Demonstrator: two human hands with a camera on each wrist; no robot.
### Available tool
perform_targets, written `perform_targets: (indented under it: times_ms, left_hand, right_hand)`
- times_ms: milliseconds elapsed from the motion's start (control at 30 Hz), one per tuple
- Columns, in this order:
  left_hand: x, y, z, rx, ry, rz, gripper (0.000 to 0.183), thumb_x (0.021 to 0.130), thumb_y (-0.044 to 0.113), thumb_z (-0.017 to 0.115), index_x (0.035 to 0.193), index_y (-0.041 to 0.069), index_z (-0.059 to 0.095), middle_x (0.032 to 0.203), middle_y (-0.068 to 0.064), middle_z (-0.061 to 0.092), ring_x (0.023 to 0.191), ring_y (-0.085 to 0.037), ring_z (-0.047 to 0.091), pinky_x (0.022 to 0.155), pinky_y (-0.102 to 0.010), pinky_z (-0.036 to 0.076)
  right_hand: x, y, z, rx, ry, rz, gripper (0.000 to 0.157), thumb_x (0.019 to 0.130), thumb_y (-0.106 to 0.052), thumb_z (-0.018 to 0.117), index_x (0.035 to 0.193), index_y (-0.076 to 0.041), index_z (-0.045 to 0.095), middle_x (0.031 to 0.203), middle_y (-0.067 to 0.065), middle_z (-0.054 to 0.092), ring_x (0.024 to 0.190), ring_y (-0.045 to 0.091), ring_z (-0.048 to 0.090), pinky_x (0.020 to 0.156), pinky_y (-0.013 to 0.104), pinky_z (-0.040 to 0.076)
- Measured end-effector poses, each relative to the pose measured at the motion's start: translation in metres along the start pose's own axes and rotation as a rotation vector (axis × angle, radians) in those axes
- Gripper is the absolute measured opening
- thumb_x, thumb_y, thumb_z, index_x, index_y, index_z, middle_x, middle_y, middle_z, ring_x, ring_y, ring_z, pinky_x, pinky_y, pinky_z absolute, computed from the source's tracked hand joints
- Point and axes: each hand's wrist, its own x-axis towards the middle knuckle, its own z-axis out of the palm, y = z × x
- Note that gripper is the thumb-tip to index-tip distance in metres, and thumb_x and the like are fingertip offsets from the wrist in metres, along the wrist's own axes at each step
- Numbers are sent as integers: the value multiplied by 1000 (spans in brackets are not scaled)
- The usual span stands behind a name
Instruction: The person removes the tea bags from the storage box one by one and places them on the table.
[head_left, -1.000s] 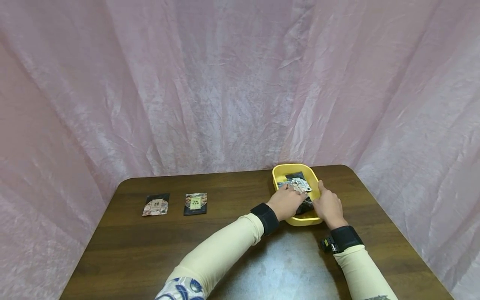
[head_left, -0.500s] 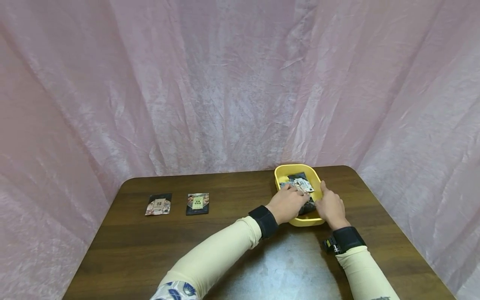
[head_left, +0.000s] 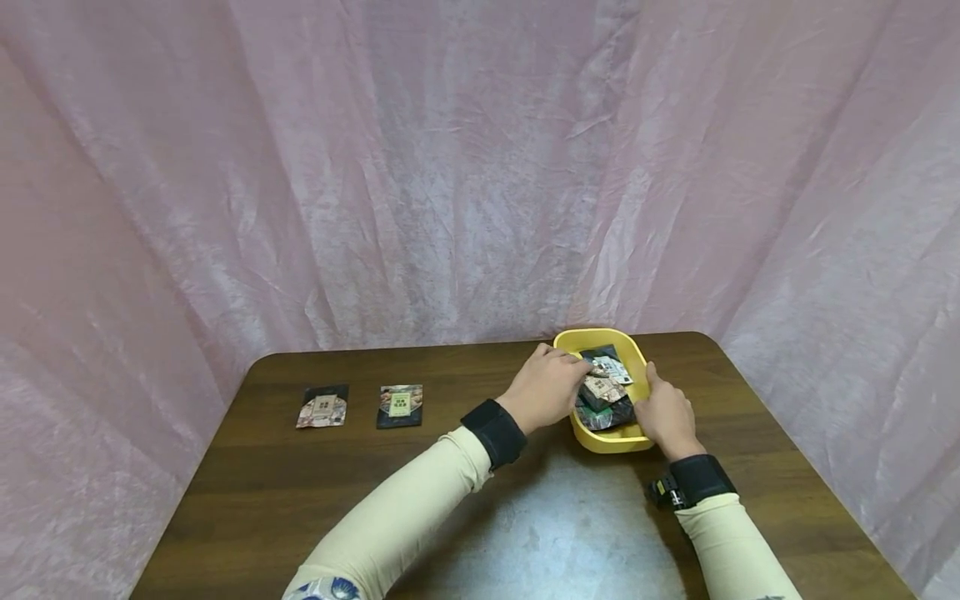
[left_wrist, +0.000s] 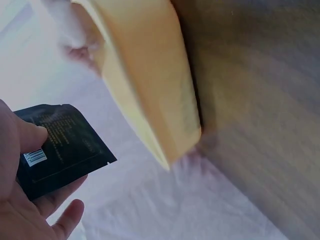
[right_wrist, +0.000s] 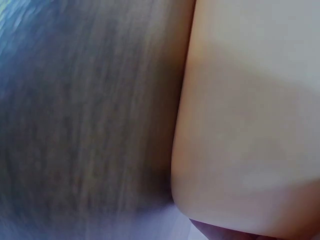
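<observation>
My left hand (head_left: 546, 387) is at the left rim of a yellow bin (head_left: 600, 446) in the head view. It pinches a flat black sachet (left_wrist: 65, 145), whose barcode and fine print face the left wrist camera, with the thumb on top and fingers beneath. Several dark sachets (head_left: 606, 390) with pale labels lie piled in the bin. At the bin's right rim, my right hand (head_left: 666, 417) grips the side; in the right wrist view the bin's outer wall (right_wrist: 250, 125) fills the right half, and most of that hand is out of sight.
Two sachets lie apart on the left of the brown wooden table (head_left: 480, 367): one with a pinkish label (head_left: 324, 407), one with a green label (head_left: 401, 405). A pink curtain (head_left: 450, 167) hangs right behind the table's back edge.
My left hand has lifted from inside the bin and moved left to its rim, now with a sachet pinched in it. The pile is uncovered. My right hand stays on the bin.
</observation>
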Motion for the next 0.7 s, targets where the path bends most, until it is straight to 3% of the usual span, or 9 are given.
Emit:
perform_targets:
  times_ms: [333,700]
  left_hand:
    - [-41,-21,-17,-52,91,-89,24,109,18,55,125,20,72,122,6,80,113,-16,74,93,-35,52]
    - [-97,-34,-18,4,68,-161,34,102,8,64,136,12,69,131,-3,78,120,-22,73,98,-38,56]
  right_hand:
    - [-1,-1,0,15,-8,24,77,94,-11,50,167,0,26,150,38,53,121,61,63,94,68,52]
    - [1,-3,0,19,-20,35,78,94,-11,51,167,1,25,151,39,51,123,61,62,94,68,51]
